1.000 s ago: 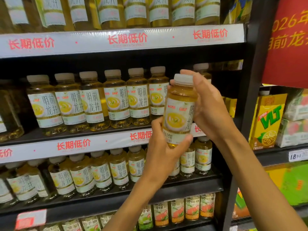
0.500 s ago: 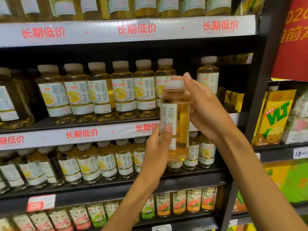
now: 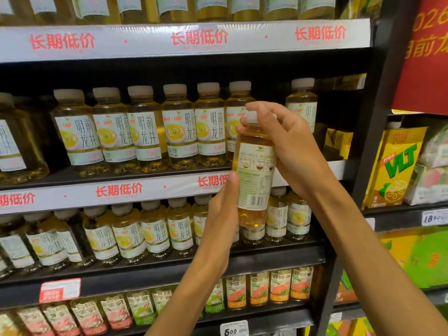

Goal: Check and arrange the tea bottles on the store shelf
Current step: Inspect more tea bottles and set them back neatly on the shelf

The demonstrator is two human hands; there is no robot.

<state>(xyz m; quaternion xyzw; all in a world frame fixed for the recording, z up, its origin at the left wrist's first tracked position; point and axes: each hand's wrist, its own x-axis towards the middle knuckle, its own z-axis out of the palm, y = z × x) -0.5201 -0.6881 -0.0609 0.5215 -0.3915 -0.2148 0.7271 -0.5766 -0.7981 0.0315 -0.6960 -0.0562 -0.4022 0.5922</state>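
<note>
I hold one tea bottle [image 3: 254,173] upright in front of the middle shelf, its back label with the barcode facing me. My left hand [image 3: 221,214] grips its lower part from the left, thumb on the label. My right hand [image 3: 288,146] wraps the neck and upper body from the right, fingers over the white cap. A row of matching yellow tea bottles [image 3: 145,132] stands on the middle shelf [image 3: 121,192]. One more bottle [image 3: 301,105] stands apart at the right, with a gap beside it. More tea bottles [image 3: 131,234] fill the shelf below.
A higher shelf [image 3: 194,40] carries more bottles. The bottom shelf has small bottles with orange and green labels [image 3: 259,289]. A black upright post [image 3: 363,166] bounds the shelf on the right. Beyond it stand yellow VLT drink cartons [image 3: 395,166] and a red sign [image 3: 424,54].
The bottle has been turned in my hands: its front label faced me a second ago, then its side, now its back with the barcode. My view shifted slightly.
</note>
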